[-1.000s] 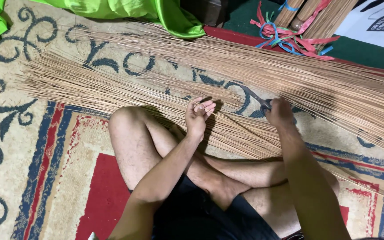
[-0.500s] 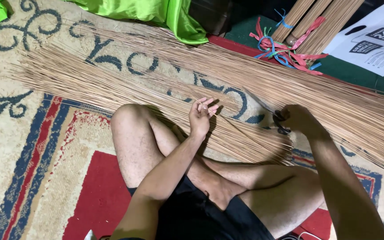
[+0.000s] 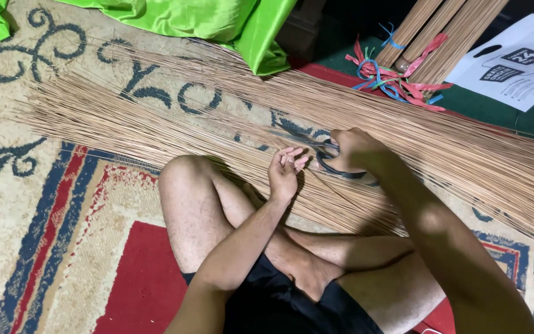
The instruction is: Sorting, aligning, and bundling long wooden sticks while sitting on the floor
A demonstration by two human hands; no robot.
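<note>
Head view shows the right hand (image 3: 352, 150) closed around dark-handled scissors (image 3: 332, 162), resting on the spread of thin tan broom sticks (image 3: 156, 133) lying across the patterned cream, blue and red carpet (image 3: 26, 216). Just beside it, the left hand (image 3: 285, 173) is loosely curled, fingers (image 3: 296, 158) pinching a few sticks above the bent knee. Green cloth (image 3: 217, 21) lies at the carpet's far edge.

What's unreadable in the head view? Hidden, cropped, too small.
- Scissors: handles covered by the right hand; whether the blades hold any stick cannot be told.
- Left hand: fingertips curl inward; any stick pinched there is too thin to see.
- Loose sticks: the spread runs off the right edge.
- Tied stick bundles: cut off by the top edge.
- Green cloth: covers the carpet beneath.
</note>
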